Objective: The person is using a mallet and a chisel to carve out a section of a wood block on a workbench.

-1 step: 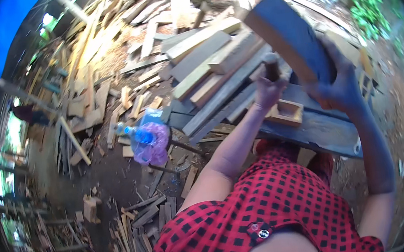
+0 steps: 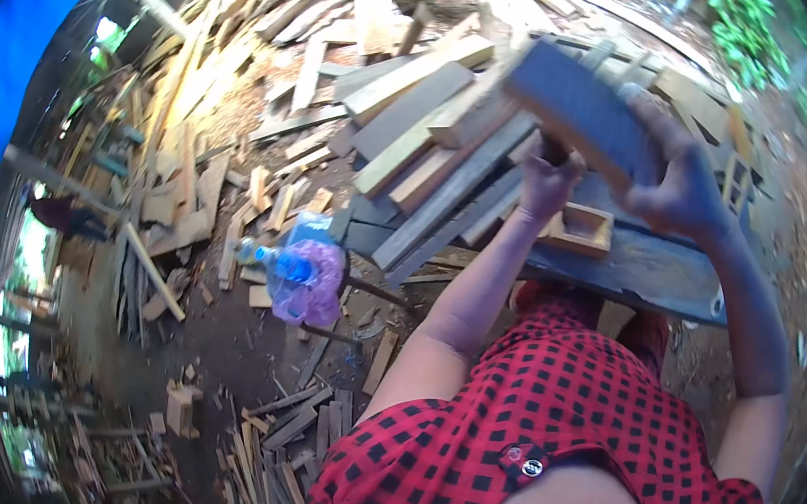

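My right hand (image 2: 682,178) grips one end of a thick, dark wooden block (image 2: 580,109), raised at a slant over the bench. Below the block's far end, my left hand (image 2: 549,182) is closed round a short, upright, round-ended handle. The block now covers most of that handle, and its lower end cannot be made out. Close by my left hand, a small pale wooden piece with a rectangular hollow (image 2: 572,243) rests on the dark plank bench (image 2: 654,280) in front of my legs.
Beyond the bench lie stacked timber lengths (image 2: 417,114). To the left, a pink plastic bag (image 2: 314,298) and clear bottles with a blue cap (image 2: 293,269) sit together on a thin-legged stand. Offcuts (image 2: 283,458) are heaped at lower left. Green plants (image 2: 743,24) grow at far right.
The wooden block in my right hand has come down and nearer the handle in my left hand, hiding the handle's top. My left hand stays near the hollowed piece.
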`<state>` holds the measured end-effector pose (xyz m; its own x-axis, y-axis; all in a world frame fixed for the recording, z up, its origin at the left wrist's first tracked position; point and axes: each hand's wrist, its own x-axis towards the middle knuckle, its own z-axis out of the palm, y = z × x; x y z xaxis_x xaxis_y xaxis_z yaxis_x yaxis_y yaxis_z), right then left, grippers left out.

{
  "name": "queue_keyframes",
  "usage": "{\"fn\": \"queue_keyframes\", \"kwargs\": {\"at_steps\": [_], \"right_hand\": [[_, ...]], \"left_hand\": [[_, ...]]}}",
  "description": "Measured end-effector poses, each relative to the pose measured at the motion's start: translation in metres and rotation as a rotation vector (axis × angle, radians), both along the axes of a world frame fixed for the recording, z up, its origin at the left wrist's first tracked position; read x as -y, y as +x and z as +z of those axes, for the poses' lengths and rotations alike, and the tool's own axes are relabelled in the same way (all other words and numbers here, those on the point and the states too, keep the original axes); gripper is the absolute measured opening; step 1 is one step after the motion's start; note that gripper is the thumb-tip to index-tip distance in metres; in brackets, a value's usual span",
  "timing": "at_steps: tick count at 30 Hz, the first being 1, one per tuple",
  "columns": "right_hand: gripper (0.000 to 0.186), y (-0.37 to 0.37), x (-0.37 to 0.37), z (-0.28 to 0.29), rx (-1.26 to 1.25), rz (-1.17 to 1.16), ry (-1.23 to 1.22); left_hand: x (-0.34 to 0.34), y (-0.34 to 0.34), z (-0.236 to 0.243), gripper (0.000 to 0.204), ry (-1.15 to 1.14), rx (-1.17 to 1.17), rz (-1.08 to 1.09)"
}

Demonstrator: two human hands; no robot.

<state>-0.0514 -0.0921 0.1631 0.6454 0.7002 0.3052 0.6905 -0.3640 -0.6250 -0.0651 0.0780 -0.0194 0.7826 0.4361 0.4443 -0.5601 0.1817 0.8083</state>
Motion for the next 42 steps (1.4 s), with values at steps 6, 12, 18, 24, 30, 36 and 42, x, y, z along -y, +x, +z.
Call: {"fn": "queue_keyframes", "kwargs": {"at_steps": [6, 12, 18, 24, 30, 36, 42], "right_hand": [[0.087, 0.042, 0.021, -0.089, -0.324, 0.000, 0.312], [0.083, 0.040, 0.049, -0.178, -0.496, -0.122, 0.274], [0.086, 0.037, 0.062, -0.236, -0.366, -0.212, 0.140], [0.083, 0.022, 0.063, -0.249, -0.367, -0.289, 0.231], [0.082, 0.021, 0.062, -0.256, -0.265, -0.315, 0.243], [0.084, 0.022, 0.064, -0.257, -0.298, -0.312, 0.278], [0.084, 0.022, 0.063, -0.258, -0.288, -0.302, 0.281]], "left_hand": [[0.001, -0.001, 0.005, 0.022, 0.089, -0.067, 0.114], [0.003, 0.003, 0.002, 0.027, 0.051, -0.046, 0.112], [0.002, 0.000, 0.006, 0.023, 0.054, -0.037, 0.137], [0.004, -0.007, 0.004, 0.019, 0.053, -0.208, 0.075], [0.005, -0.007, 0.004, 0.020, -0.030, -0.158, 0.045], [0.004, -0.007, 0.008, 0.020, -0.049, -0.165, 0.017], [0.003, -0.004, 0.008, 0.019, 0.000, -0.157, 0.048]]}}
